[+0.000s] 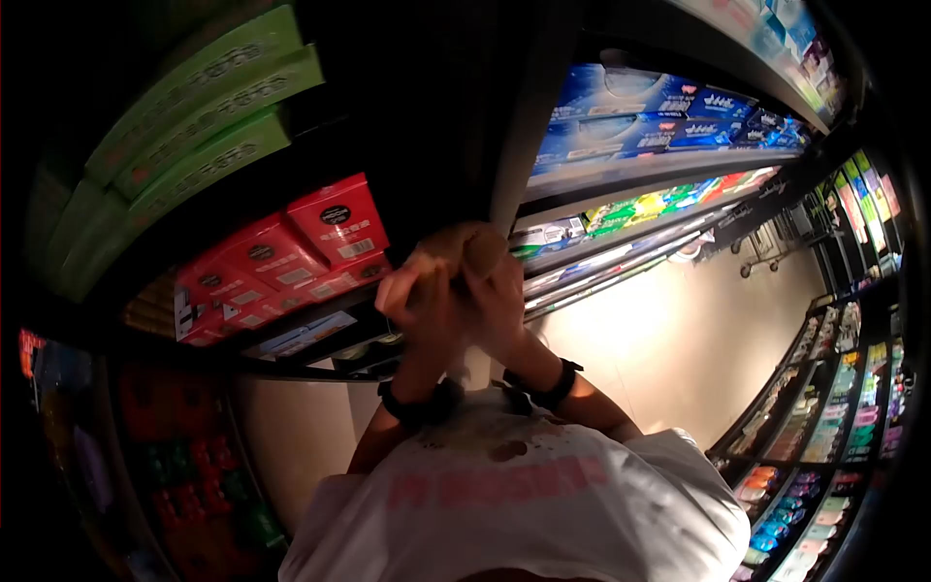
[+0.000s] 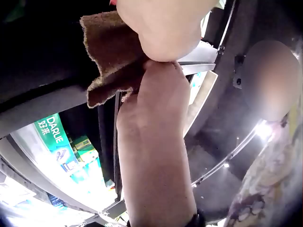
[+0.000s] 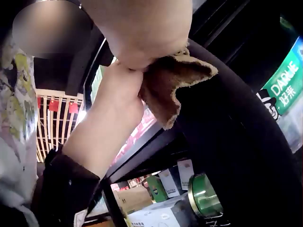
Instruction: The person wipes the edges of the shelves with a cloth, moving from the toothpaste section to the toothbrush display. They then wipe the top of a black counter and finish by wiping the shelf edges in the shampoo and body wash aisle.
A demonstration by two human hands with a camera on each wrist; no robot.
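Both hands are close together at chest height in the head view, against the dark end of a shelf. Between them is a brown cloth [image 2: 111, 45] with fuzzy, frayed edges, its folded corners poking out past the fingers. My left hand [image 1: 422, 291] grips one side of it, and my right hand [image 1: 499, 296] grips the other, right beside it. In the right wrist view the cloth [image 3: 163, 92] hangs out from under the nearer hand in a pointed fold. Most of the fingers are hidden behind the hands in both wrist views.
Red boxes [image 1: 335, 218] and green boxes [image 1: 213, 107] sit on the shelf at left. Blue packages [image 1: 640, 112] fill shelves at right. Pale floor [image 1: 669, 330] and a cart [image 1: 771, 247] lie beyond. Green DARLIE packaging [image 3: 286, 85] shows in the right wrist view.
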